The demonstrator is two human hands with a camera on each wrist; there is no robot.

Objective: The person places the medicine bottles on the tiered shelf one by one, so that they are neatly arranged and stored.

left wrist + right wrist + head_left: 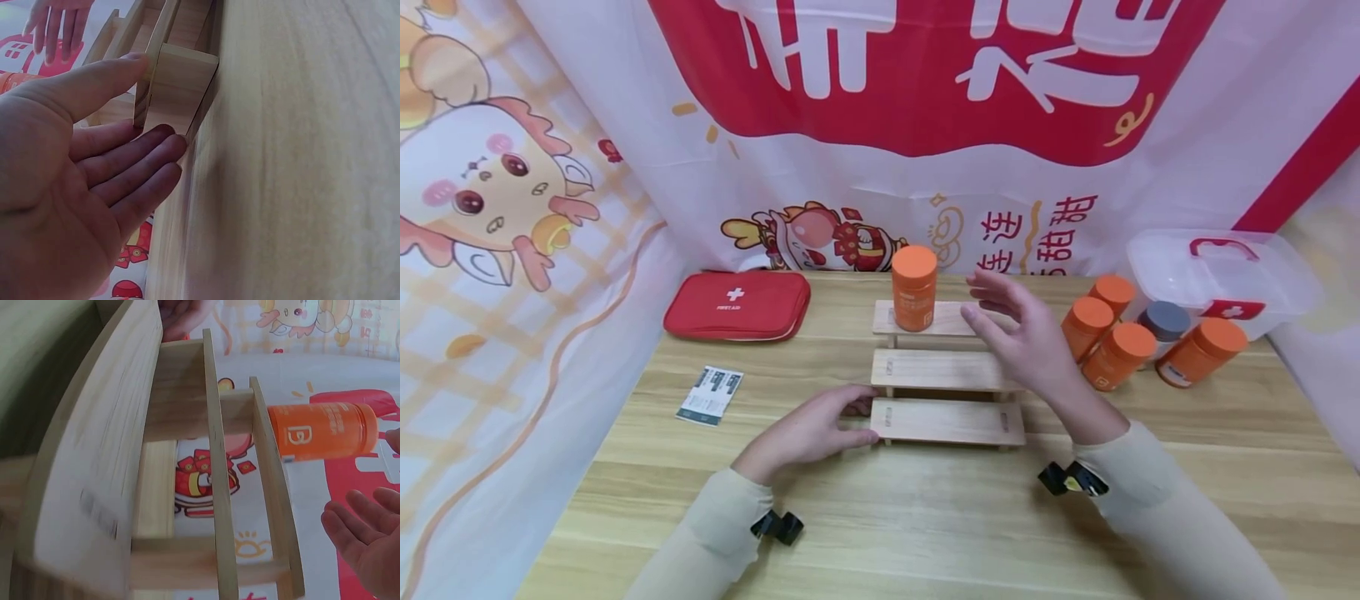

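Note:
A three-step wooden display rack [947,420] stands on the table. My left hand [812,425] holds the left end of its lowest step between thumb and index finger; in the left wrist view the other fingers [144,169] lie loosely beside the end. An orange pill bottle [914,292] stands upright on the left part of the top step. Just right of that bottle, my right hand [1018,333] hovers over the rack with spread fingers and nothing in them. The right wrist view shows the bottle [325,430] apart from the right hand [369,531].
Right of the rack stand several orange bottles [1120,357] and a dark-capped bottle [1163,321]. Behind them sits a clear first-aid box [1217,267]. A red first-aid pouch [737,307] and a printed card [711,395] lie left. A printed curtain [850,167] hangs along the back.

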